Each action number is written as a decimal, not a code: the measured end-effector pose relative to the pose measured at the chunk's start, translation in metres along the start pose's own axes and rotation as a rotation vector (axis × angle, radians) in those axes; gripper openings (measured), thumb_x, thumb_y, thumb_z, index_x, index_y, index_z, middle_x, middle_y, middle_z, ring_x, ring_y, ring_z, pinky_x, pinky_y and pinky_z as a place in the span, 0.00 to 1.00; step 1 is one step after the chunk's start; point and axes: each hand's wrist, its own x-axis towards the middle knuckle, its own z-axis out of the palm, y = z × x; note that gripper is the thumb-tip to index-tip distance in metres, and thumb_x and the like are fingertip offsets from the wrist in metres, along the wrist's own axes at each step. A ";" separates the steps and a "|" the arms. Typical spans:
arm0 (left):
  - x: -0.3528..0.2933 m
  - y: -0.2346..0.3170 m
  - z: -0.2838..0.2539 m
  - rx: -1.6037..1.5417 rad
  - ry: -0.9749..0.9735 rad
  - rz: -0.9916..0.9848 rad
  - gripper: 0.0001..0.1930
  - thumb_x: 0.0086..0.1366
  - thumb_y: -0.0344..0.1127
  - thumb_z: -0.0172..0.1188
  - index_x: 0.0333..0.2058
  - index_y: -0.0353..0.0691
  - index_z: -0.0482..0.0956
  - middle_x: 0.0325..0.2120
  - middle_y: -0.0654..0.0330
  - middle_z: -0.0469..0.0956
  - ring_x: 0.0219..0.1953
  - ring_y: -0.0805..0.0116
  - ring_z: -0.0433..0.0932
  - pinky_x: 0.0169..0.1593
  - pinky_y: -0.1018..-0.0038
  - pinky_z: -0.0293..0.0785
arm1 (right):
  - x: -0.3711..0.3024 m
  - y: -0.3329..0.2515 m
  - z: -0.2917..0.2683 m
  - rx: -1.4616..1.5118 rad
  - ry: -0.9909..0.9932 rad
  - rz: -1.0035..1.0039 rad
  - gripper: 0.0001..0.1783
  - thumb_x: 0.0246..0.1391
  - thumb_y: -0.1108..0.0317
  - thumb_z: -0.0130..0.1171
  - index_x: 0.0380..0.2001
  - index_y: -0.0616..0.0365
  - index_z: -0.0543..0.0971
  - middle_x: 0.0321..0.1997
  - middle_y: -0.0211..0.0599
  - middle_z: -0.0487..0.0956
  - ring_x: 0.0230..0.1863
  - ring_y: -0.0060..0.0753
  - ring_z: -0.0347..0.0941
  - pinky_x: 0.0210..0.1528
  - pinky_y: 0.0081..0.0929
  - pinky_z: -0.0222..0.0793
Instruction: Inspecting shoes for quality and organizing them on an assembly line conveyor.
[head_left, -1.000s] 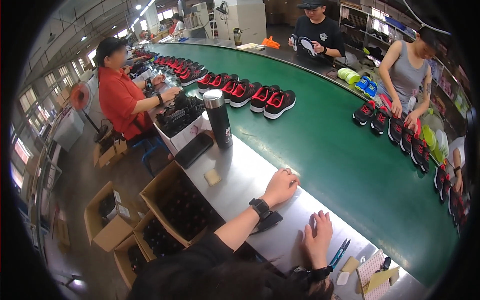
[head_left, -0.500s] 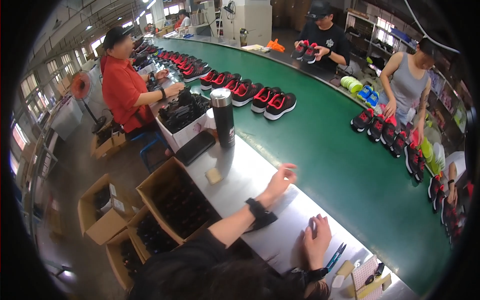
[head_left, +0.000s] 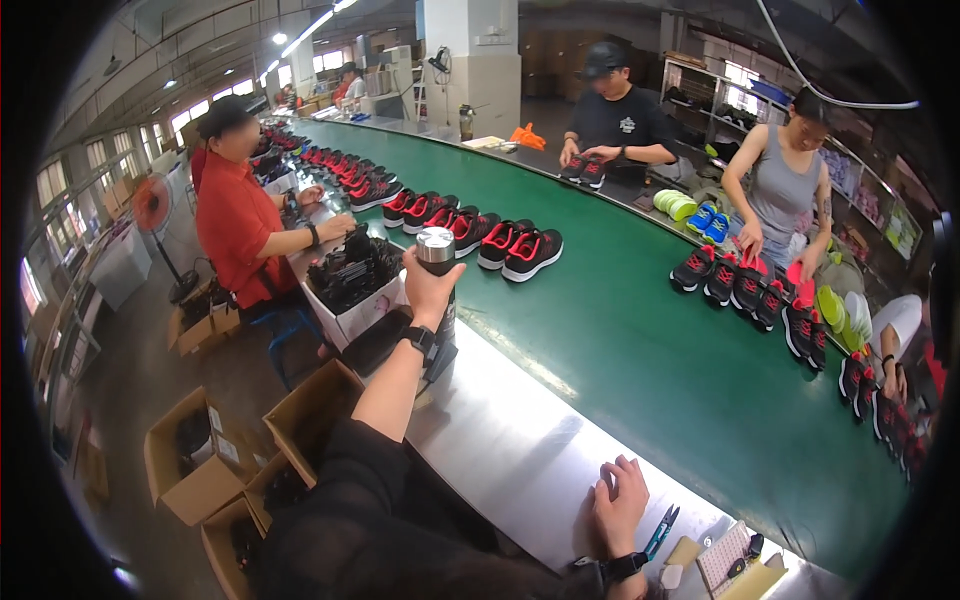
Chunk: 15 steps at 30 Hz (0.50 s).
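Observation:
My left hand is wrapped around a dark vacuum flask with a steel lid, which stands upright at the far part of the metal worktop. Most of the flask's body is hidden by the hand and wrist. On the near part of the worktop rests my right hand, fingers loosely bent and apart, nothing visible in it. Beside it lie thread snips with teal handles. Behind the flask is a white box of black parts.
A green conveyor carries black-and-red sneakers along the metal worktop. Open cartons stand on the floor at left. A person in red sits beyond the white box; co-workers handle shoes across the belt.
My left hand has moved left and away from me, from over the worktop's edge onto the flask, and closed around it. My right hand stays on the worktop. The view has shifted slightly.

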 end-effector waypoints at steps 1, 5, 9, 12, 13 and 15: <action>-0.002 0.000 0.000 -0.067 -0.026 -0.001 0.41 0.40 0.46 0.76 0.48 0.36 0.61 0.42 0.48 0.74 0.45 0.51 0.76 0.47 0.61 0.71 | 0.000 -0.001 0.000 0.016 -0.001 -0.009 0.17 0.45 0.68 0.58 0.42 0.53 0.78 0.56 0.43 0.73 0.65 0.50 0.60 0.64 0.43 0.49; -0.035 0.011 0.011 -0.118 0.040 0.277 0.39 0.40 0.38 0.75 0.48 0.34 0.62 0.42 0.50 0.70 0.45 0.55 0.72 0.50 0.65 0.68 | 0.001 -0.002 -0.004 -0.010 0.004 -0.031 0.17 0.47 0.67 0.58 0.44 0.55 0.78 0.56 0.44 0.73 0.65 0.52 0.60 0.64 0.44 0.52; -0.132 0.074 -0.008 -0.283 -0.325 0.431 0.37 0.42 0.33 0.73 0.50 0.40 0.61 0.43 0.50 0.68 0.46 0.52 0.70 0.49 0.63 0.69 | 0.020 -0.062 -0.028 0.466 -0.196 0.241 0.27 0.50 0.66 0.60 0.54 0.62 0.71 0.58 0.49 0.71 0.65 0.51 0.59 0.64 0.41 0.57; -0.208 0.117 -0.038 -0.442 -0.500 0.532 0.36 0.44 0.32 0.71 0.51 0.39 0.62 0.42 0.50 0.69 0.45 0.50 0.70 0.46 0.60 0.68 | 0.032 -0.123 -0.041 0.677 0.086 -0.027 0.41 0.44 0.66 0.68 0.60 0.65 0.61 0.63 0.51 0.65 0.65 0.46 0.60 0.65 0.38 0.56; -0.225 0.139 -0.054 -0.490 -0.525 0.576 0.33 0.44 0.29 0.69 0.50 0.39 0.63 0.41 0.51 0.70 0.43 0.49 0.71 0.46 0.60 0.69 | 0.037 -0.136 -0.048 0.731 0.158 -0.115 0.45 0.40 0.66 0.71 0.61 0.65 0.59 0.64 0.52 0.63 0.65 0.45 0.60 0.65 0.38 0.56; -0.262 0.152 -0.064 -0.473 -0.508 0.569 0.30 0.48 0.32 0.67 0.50 0.38 0.63 0.41 0.50 0.71 0.43 0.48 0.70 0.47 0.60 0.68 | 0.036 -0.135 -0.056 0.571 0.240 -0.182 0.45 0.31 0.65 0.77 0.55 0.63 0.66 0.53 0.47 0.71 0.56 0.41 0.68 0.61 0.33 0.62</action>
